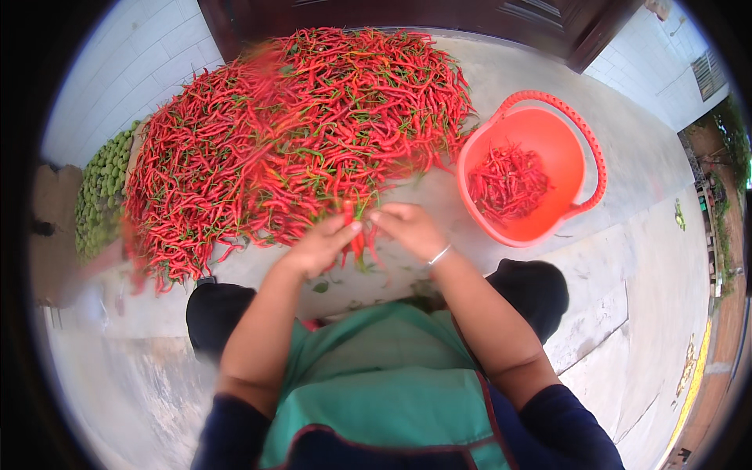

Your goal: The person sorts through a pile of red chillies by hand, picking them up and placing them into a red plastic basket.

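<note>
My left hand (319, 244) is closed on a few long red chili peppers (357, 244), their green stems pointing up and away from me. Close beside it, my right hand (410, 229), with a thin bracelet at the wrist, pinches another red chili pepper (373, 249) between thumb and fingers. This pepper is slightly blurred. Both hands hover at the near edge of a large heap of red chili peppers (352, 110), many still with green stems. To the right stands a red plastic basket (570, 160) with a raised handle, partly filled with red chili peppers (509, 182).
A heap of round green produce (104, 188) lies at the far left against the pale tiled wall (168, 47). Behind the chili heap is a dark red door (439, 16). Bits of green litter the concrete floor (611, 258). My dark-clad knees flank my arms.
</note>
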Demonstrator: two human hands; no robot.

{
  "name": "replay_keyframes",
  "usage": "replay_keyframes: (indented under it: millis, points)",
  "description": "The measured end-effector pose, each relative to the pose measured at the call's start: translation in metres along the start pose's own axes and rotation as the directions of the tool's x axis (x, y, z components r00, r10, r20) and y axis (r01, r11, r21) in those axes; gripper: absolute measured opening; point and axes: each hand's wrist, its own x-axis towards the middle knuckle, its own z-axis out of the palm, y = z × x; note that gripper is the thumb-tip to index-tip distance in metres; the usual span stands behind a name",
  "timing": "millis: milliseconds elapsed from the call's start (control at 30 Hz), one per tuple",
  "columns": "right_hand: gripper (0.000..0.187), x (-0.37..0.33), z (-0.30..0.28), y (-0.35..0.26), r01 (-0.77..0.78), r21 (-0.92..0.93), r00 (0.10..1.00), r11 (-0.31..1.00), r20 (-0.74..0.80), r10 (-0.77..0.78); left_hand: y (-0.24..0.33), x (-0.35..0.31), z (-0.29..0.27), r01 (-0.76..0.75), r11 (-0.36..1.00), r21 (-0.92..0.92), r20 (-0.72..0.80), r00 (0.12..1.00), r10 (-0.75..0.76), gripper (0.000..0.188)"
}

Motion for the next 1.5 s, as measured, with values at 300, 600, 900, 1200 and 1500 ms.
replay_keyframes:
  millis: [300, 600, 900, 1200, 1500]
  points:
    - [0.013, -0.015, -0.012, 0.025, -0.109, 0.438, 0.988, 0.892, 0.148, 0.048, 0.001, -0.001, 0.020, 0.096, 0.940, -0.328, 0.205, 0.978, -0.028, 0.038]
    - [0.016, -0.007, -0.009, 0.039, -0.061, 0.289, 0.998, 0.955, 0.023, 0.057, -0.005, 0.006, 0.040, 0.175, 0.913, -0.368, 0.049, 0.984, -0.169, 0.035]
    - [0.012, -0.011, -0.010, 0.046, 0.266, -0.291, 0.927, 0.919, -0.185, -0.326, -0.012, 0.018, 0.047, 0.300, 0.869, -0.393, 0.087, 0.953, -0.290, 0.007]
    - [0.007, -0.023, -0.073, 0.066, 0.028, -0.863, 0.726, 0.504, -0.329, -0.604, -0.017, 0.067, 0.088, 0.400, 0.819, -0.413, 0.060, 0.909, -0.413, 0.009]
    - [0.014, -0.030, -0.093, 0.104, -0.149, -0.814, 0.944, 0.562, -0.286, -0.165, 0.071, 0.143, 0.142, 0.109, 0.942, -0.318, -0.005, 0.993, -0.116, 0.032]
